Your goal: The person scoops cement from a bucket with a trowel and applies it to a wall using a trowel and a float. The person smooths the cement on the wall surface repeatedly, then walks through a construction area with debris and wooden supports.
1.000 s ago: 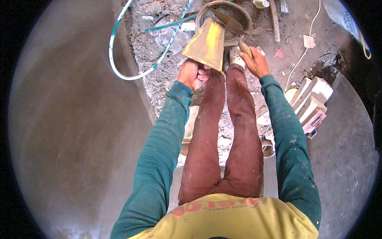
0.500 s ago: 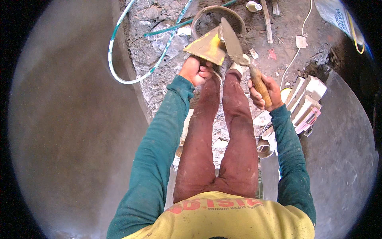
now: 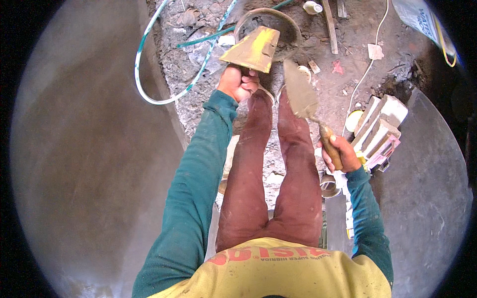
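— What's around you?
— A smooth grey wall (image 3: 84, 164) on my left, rubble floor (image 3: 357, 64) ahead, a round pan (image 3: 293, 30) beyond my knees.
— And your hands?
— My left hand (image 3: 237, 83) grips the yellow hawk board (image 3: 253, 48) from beneath, before the pan. My right hand (image 3: 340, 154) is closed round the trowel (image 3: 304, 102), blade over my right knee.

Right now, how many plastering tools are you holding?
2: a yellowish trapezoid wooden hawk board in the left hand above the round mortar pan; a grey pointed trowel in the right hand.
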Tool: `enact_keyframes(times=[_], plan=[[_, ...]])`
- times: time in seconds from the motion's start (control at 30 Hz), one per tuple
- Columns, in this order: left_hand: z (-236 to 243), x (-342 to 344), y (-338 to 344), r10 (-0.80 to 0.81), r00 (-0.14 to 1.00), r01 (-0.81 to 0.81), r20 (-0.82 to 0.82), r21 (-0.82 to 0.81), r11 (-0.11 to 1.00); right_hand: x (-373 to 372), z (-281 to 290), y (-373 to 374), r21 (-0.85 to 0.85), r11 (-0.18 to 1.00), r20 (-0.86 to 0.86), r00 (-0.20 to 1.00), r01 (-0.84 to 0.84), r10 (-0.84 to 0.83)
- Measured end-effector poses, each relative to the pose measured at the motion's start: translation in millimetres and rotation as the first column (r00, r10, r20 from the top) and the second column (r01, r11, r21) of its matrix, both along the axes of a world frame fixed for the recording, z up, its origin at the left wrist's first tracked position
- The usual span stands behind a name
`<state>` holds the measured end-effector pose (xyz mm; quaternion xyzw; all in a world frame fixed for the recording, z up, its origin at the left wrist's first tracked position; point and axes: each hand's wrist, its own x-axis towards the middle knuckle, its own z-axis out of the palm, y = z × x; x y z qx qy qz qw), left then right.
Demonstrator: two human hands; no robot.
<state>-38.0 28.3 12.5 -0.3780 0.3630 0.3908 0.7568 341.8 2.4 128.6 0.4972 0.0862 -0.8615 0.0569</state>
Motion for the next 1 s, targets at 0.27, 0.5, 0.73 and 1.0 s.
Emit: enact_keyframes(times=[0.27, 0.5, 0.73, 1.0], plan=[[9, 23, 7, -0.215, 0.88, 0.246, -0.423, 0.019, 0.969, -22, -16, 0, 0.793, 0.148, 0.533, 0.791, -0.59, 0.3], [18, 19, -10, -0.299, 0.79, 0.388, -0.536, 0.058, 0.92, -38, -167, 4, 0.835, 0.134, 0.511, 0.843, -0.534, 0.168], [20, 5, -24, -0.329, 0.75, 0.38, -0.573, -0.033, 0.924, -95, -230, 35, 0.753, 0.29, 0.584, 0.803, -0.59, 0.12], [4, 5, -26, -0.213, 0.871, 0.248, -0.442, 0.024, 0.968, -58, -113, -21, 0.835, 0.178, 0.502, 0.853, -0.521, 0.139]])
